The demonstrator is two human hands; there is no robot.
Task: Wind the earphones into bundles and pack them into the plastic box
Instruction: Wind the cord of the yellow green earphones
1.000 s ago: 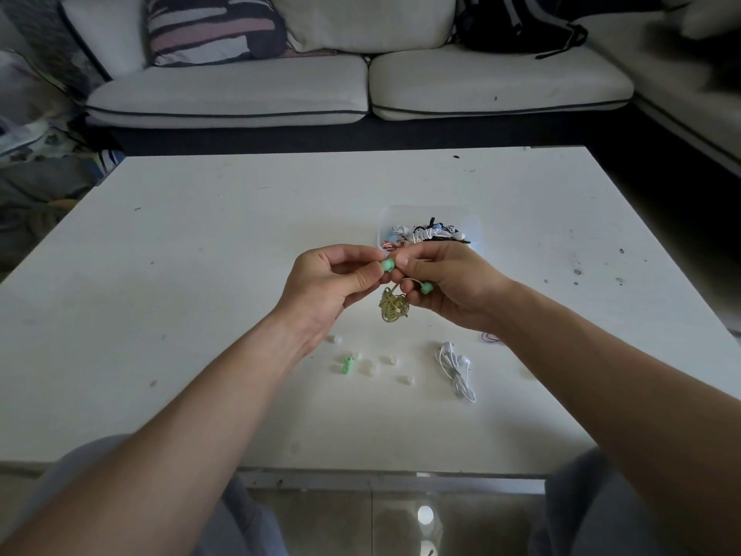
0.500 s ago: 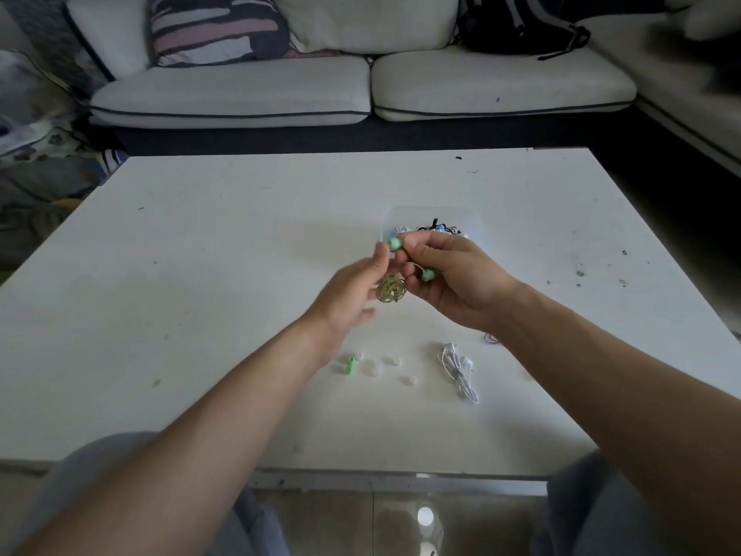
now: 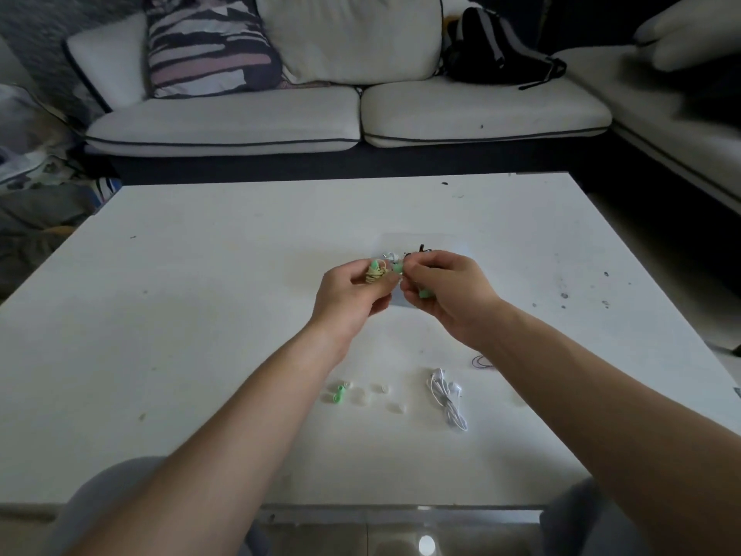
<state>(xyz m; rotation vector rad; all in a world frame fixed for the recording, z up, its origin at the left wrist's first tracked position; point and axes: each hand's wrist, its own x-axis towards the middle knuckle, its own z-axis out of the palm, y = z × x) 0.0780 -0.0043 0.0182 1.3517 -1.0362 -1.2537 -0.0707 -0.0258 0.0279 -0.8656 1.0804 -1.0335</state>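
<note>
On the white counter (image 3: 200,335) nearest me lie a white earphone bundle (image 3: 448,397) and loose ear tips (image 3: 339,394). Farther out, I see the left hand (image 3: 353,298) with its grip clenched round the coiled green earphones (image 3: 376,272), while the right hand (image 3: 449,294) pinches an earbud. Behind them the clear plastic box (image 3: 425,243) holds bundles, mostly hidden by fingers.

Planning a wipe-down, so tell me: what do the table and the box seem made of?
Table: probably painted or laminated board, matte white; scuffs and dark specks mark it. Box: clear plastic, judging by the table showing through its faint walls.
</note>
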